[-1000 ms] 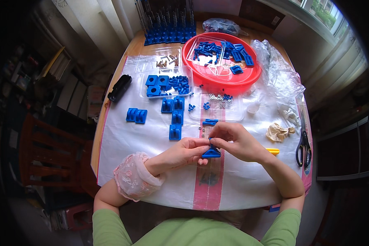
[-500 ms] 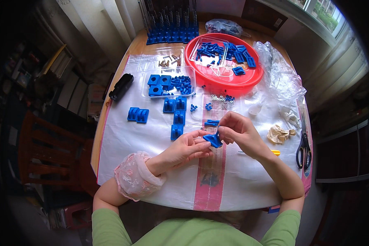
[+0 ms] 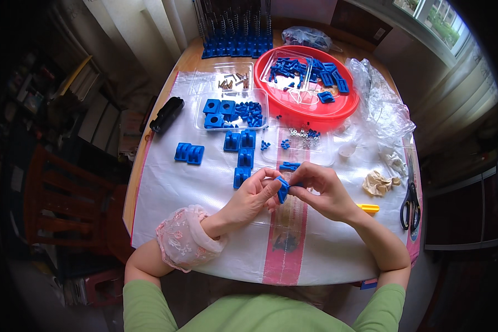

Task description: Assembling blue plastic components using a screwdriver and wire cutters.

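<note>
Change: both hands have lifted the small blue part slightly up and off the white sheet since a second ago, when it lay lower, near the pink stripe.
Left hand [image 3: 253, 195]: fingers pinched together on the left side of the small blue part [image 3: 283, 190], a lace cuff at the wrist.
Right hand [image 3: 323, 191]: fingertips clamped on the part's right side, the two hands meeting over the middle of the bench [image 3: 191, 58].
Near right: a yellow tool [image 3: 368, 208] just beside the right wrist; black scissors [image 3: 410, 193] at the sheet's right edge.
Middle: loose blue blocks [image 3: 243, 152] lie just beyond the hands; another pair [image 3: 189, 152] sits to the left.
Far left: a black object [image 3: 166, 114] at the bench edge.
Far: a clear tray [image 3: 232, 110] of blue pieces, then a red bowl [image 3: 310, 83] of blue parts, with crumpled clear bags [image 3: 384, 108] to its right.
</note>
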